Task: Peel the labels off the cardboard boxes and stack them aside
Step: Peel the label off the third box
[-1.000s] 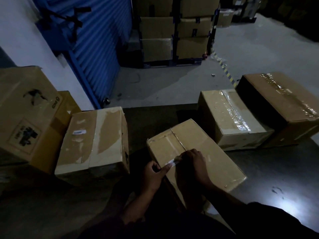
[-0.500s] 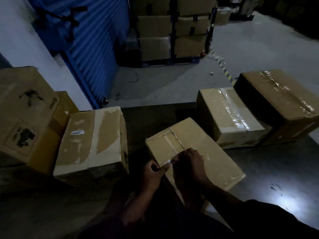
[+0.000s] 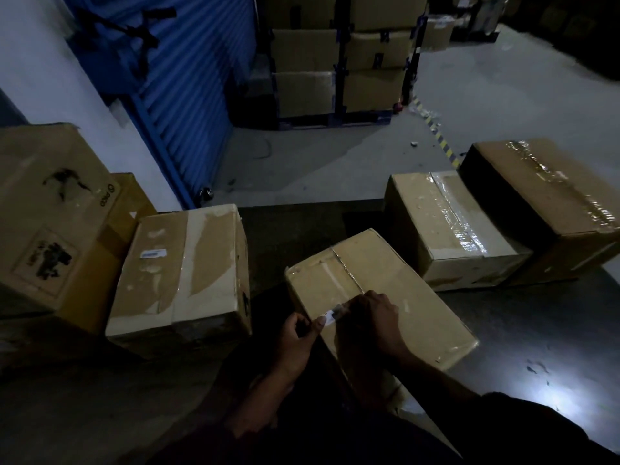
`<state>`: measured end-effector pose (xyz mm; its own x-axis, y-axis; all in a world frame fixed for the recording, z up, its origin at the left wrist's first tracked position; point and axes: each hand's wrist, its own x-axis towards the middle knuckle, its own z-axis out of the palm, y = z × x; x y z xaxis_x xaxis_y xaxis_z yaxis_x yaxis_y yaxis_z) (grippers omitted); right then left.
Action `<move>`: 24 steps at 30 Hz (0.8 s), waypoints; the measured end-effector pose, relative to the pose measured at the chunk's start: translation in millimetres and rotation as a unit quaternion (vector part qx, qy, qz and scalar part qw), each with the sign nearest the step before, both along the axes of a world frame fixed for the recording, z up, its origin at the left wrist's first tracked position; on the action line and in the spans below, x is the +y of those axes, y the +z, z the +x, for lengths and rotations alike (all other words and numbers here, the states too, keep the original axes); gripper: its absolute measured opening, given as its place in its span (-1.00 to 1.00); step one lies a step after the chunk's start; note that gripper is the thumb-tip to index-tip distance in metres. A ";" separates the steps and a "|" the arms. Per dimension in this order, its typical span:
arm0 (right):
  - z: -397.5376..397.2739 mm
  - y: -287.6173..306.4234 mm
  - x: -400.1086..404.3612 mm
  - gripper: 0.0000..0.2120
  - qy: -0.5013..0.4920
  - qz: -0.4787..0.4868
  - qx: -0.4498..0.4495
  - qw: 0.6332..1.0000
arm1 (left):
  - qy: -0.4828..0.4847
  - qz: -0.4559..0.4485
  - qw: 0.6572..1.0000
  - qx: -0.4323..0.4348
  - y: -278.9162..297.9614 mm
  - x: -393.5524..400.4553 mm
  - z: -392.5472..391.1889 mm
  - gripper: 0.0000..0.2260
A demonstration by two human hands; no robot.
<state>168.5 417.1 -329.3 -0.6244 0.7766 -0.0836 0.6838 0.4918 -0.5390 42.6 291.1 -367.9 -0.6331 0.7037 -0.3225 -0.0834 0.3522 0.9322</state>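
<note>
A cardboard box lies at an angle on the dark table in front of me. On its near left part sits a small white label. My left hand has its fingers curled, and its thumb presses the label's left end. My right hand bends over the label's right end with curled fingertips pinching at it. To the left stands another box with a small white label on its top.
Two taped boxes stand at the right on the table. A large box stands at the far left. Behind are a blue roller door, a pallet of stacked boxes and grey floor.
Both hands stay at the label on the middle box. The right fingertips have worked slightly at its right end. The view has shifted a little.
</note>
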 end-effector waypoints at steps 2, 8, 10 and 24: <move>-0.7 0.1 0.7 -0.83 0.008 -0.014 -0.011 1.000 | -0.004 -0.009 1.000 -0.002 -1.0 -0.5 -0.6 -0.73; 5.0 -8.6 0.6 -0.59 -0.019 -0.033 0.059 0.997 | -0.002 -0.004 1.000 0.015 -5.0 0.8 -2.3 -0.69; 3.9 -10.6 -0.6 -0.60 -0.007 -0.018 0.043 0.999 | -0.002 -0.005 1.000 0.022 -5.0 0.9 -2.5 -0.71; -11.2 6.8 6.7 -0.67 -0.014 -0.061 -0.084 0.994 | 0.008 0.015 1.000 0.025 -12.3 1.6 -4.5 -0.46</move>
<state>157.3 423.8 -322.5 -0.5719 0.7711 -0.2799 0.7816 0.4086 -0.4714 38.1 292.6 -380.2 -0.6598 0.7019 -0.2684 -0.0417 0.3225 0.9456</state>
